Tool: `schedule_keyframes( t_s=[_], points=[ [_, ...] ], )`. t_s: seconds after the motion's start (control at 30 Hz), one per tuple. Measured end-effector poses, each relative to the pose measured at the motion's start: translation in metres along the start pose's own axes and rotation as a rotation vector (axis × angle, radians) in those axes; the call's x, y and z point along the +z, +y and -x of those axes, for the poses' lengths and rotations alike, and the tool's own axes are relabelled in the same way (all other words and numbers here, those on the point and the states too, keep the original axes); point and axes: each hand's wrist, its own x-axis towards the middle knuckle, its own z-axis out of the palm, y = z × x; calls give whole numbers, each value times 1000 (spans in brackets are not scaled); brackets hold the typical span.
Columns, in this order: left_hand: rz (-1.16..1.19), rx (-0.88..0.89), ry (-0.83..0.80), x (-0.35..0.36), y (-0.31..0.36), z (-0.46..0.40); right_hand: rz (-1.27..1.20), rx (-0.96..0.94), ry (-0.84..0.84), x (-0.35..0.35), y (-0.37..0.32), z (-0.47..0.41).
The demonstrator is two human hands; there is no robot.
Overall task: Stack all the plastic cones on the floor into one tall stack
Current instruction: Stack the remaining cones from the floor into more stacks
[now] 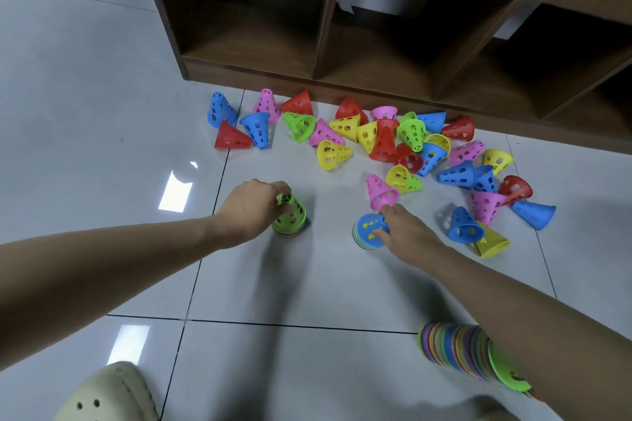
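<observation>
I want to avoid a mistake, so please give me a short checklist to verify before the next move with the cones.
1. Left hand has a grip on the green stack: ok, fingers close around its top.
2. Green stack stands upright on the floor: ok.
3. Right hand has a grip on the blue stack: cannot tell, fingers touch it only.
4. Pink cone beside the right fingertips is free to pick: ok.
5. All cones are in one stack: not ok, many lie loose by the shelf, and a long stack lies under the right forearm.

bright overhead light | glare on floor [176, 190] | soft shadows | edges warped
</observation>
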Motion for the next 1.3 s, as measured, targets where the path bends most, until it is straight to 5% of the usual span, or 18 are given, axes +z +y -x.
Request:
schedule_keyframes(
  t_s=[0.37, 0.5, 0.9, 1.03, 1.17, 1.3],
  points=[
    [143, 61, -145, 9, 44, -42, -209, 66, 157, -17, 50, 1],
    [114, 98, -44, 6, 54, -78, -256, 72, 255, -32, 55, -36],
    [-145, 68, -224, 24, 40, -154, -407, 33, -148, -16, 38, -82],
    [-106, 44, -171, 26, 34, -164, -461, 48, -122, -11, 28, -92],
    [-190, -22, -282, 24, 32, -162, -359, 142, -68, -11, 23, -100],
    [-412, 111, -338, 22, 28, -156, -356, 320, -137, -14, 27, -104]
  ],
)
